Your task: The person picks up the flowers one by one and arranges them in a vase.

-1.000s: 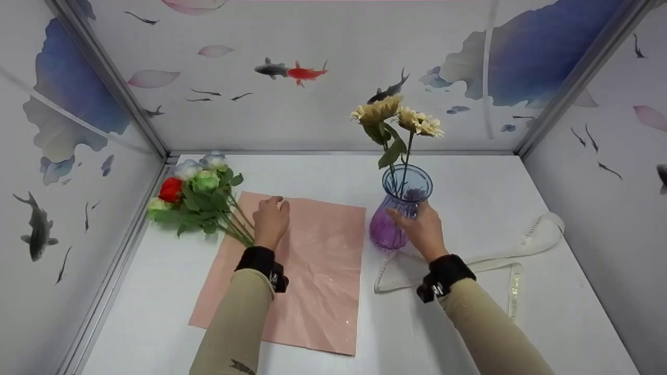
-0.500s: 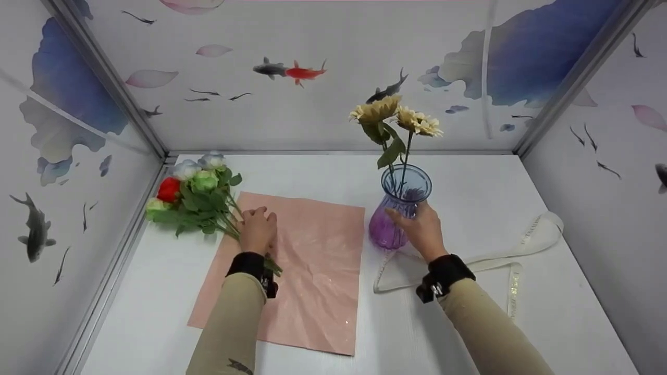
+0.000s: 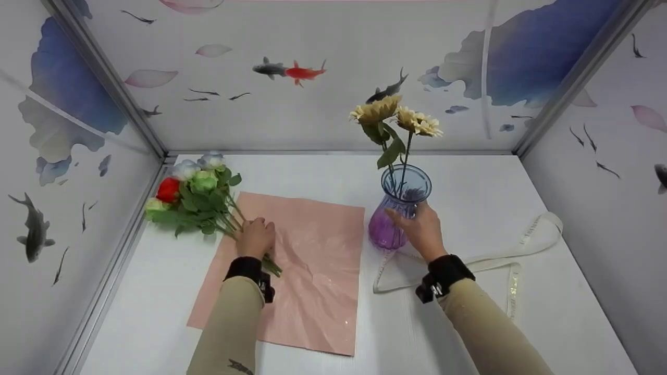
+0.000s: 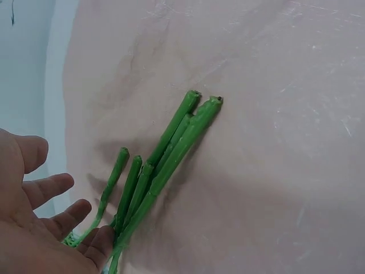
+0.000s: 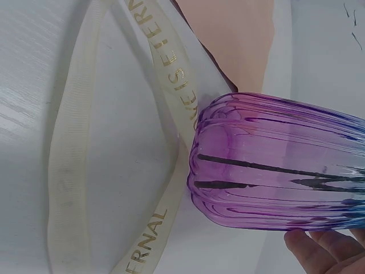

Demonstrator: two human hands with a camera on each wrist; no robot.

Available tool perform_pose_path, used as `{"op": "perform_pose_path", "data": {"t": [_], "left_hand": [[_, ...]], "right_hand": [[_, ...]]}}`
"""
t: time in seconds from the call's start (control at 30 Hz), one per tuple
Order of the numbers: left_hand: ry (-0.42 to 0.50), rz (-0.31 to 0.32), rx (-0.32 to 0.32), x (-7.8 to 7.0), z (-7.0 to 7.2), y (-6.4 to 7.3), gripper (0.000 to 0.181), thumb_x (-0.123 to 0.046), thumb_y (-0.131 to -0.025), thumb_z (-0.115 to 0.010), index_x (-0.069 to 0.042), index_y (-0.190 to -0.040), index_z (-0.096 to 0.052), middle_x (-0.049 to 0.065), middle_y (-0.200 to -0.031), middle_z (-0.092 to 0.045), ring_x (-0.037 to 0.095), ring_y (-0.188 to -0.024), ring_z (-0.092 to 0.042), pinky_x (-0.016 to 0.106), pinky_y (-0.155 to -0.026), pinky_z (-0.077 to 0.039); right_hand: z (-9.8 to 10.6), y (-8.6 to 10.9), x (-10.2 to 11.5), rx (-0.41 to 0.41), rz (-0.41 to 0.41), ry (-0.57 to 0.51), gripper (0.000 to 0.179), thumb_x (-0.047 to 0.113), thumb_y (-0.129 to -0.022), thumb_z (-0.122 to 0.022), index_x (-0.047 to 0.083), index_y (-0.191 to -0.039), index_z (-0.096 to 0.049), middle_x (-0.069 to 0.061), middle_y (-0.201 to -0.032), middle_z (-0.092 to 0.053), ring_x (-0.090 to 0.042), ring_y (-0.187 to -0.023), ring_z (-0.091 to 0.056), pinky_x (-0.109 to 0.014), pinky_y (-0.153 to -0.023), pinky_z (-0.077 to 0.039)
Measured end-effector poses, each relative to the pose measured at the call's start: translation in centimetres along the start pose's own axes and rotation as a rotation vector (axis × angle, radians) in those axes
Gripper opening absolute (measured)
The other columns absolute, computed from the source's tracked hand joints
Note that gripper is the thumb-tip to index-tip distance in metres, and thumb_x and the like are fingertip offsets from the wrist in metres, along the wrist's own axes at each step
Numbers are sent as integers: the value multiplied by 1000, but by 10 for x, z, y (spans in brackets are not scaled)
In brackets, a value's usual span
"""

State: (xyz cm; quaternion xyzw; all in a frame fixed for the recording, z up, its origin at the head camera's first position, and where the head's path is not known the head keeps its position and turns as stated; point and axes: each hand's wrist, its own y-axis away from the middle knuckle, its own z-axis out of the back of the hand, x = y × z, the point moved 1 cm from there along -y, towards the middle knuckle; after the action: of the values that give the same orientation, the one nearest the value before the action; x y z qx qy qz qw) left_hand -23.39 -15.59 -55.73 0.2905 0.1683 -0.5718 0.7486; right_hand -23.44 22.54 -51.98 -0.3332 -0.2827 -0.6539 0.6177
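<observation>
My left hand (image 3: 256,238) is over the stems of an artificial flower bouquet (image 3: 200,200) with red, green and pale blue blooms. In the left wrist view its fingers (image 4: 52,188) are spread and loosely bent, one fingertip against the green stems (image 4: 171,157). The stem ends lie on a pink wrapping paper sheet (image 3: 318,271). On the right, my right hand (image 3: 424,232) holds a blue-and-purple glass vase (image 3: 384,232), thumb at its front and fingers along its side. Two yellow flowers (image 3: 379,110) stand in the vase, their dark stems showing through the glass.
A cream ribbon (image 3: 536,247) with gold lettering lies looped on the white table (image 3: 469,323) at the right, one stretch passing beside the vase base. Printed panels (image 3: 312,114) wall the table at the back and both sides.
My left hand has come down and left from above the paper onto the bouquet stems, whose ends now show beside the wrist. The right hand and vase have stayed in place.
</observation>
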Motion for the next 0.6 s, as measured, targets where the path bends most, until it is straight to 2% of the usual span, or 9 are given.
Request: {"op": "perform_pose_path", "data": {"t": [0.2, 0.3, 0.5, 0.6], "left_hand": [[-13, 0, -61, 6, -1, -2, 49, -28, -109, -40, 2, -147, -50, 30, -150, -42, 53, -139, -32, 64, -113, -29], [-52, 25, -73, 10, -2, -2, 48, -28, -110, -40, 1, -147, -49, 32, -152, -38, 56, -138, -29, 66, -113, -27], [-97, 125, -25, 12, 1, 2, 51, -32, -110, -39, -3, -151, -44, 31, -157, -28, 57, -144, -14, 67, -116, -13], [-119, 139, 5, 11, 2, 5, 51, -31, -109, -38, -3, -151, -45, 30, -158, -28, 57, -146, -9, 68, -115, -11]], "right_hand": [[1, 1, 1, 0, -1, -16, 91, 54, -89, -75, 1, -152, -37, -28, -149, -50, -44, -140, -46, -55, -116, -36], [1, 2, 1, 4, 3, -11, 93, 56, -89, -74, 0, -153, -36, -28, -149, -49, -44, -140, -45, -55, -116, -36], [1, 1, 1, 15, -14, -7, 94, 57, -90, -73, -1, -153, -36, -29, -150, -48, -43, -141, -44, -55, -117, -35], [1, 1, 1, 15, -16, -10, 93, 56, -90, -74, -1, -153, -36, -29, -150, -48, -43, -141, -45, -55, -117, -35]]}}
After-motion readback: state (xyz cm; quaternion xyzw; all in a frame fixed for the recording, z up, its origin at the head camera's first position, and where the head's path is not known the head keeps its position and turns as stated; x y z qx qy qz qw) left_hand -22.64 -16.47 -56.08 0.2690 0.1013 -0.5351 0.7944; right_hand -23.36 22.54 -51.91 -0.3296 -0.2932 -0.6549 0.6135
